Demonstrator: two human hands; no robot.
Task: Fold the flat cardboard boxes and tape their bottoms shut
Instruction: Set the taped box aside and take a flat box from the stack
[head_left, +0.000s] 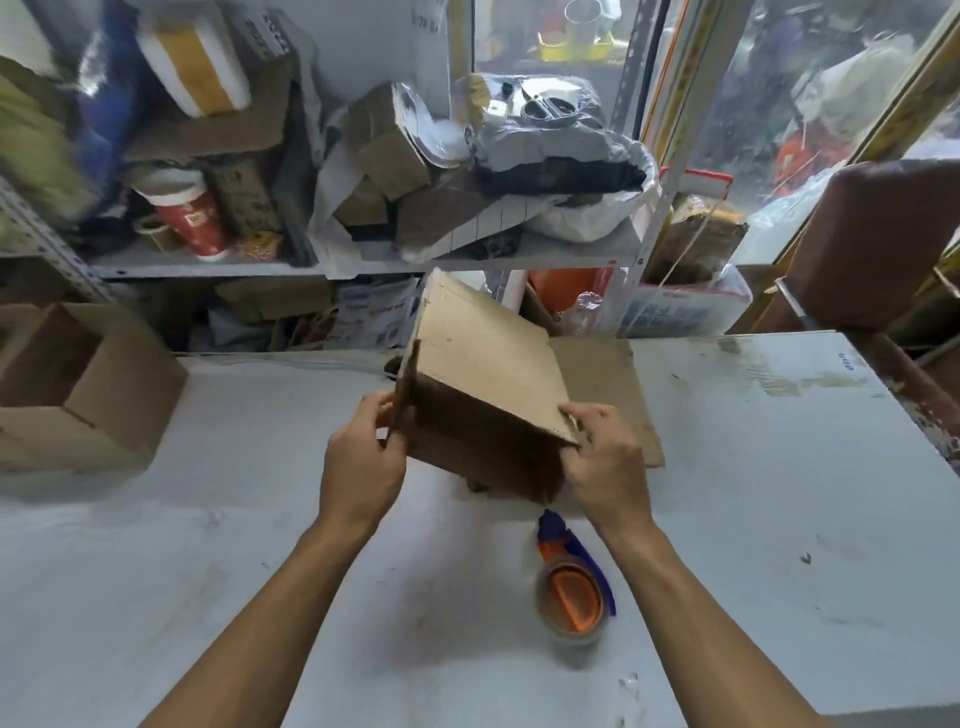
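I hold a partly opened cardboard box (483, 358) tilted above the middle of the white table (208, 545). My left hand (363, 462) pinches its left edge flap. My right hand (602, 462) grips its near right corner. The box's dark inside faces me. Behind it, flat cardboard (608, 384) lies on the table. A tape dispenser (571, 592) with an orange core and blue handle lies on the table just below my right wrist.
A folded, open-topped cardboard box (88, 384) stands at the table's left edge. Cluttered metal shelves (363, 260) with boxes, bags and a red cup run along the back. A brown padded chair (883, 244) stands at the right rear.
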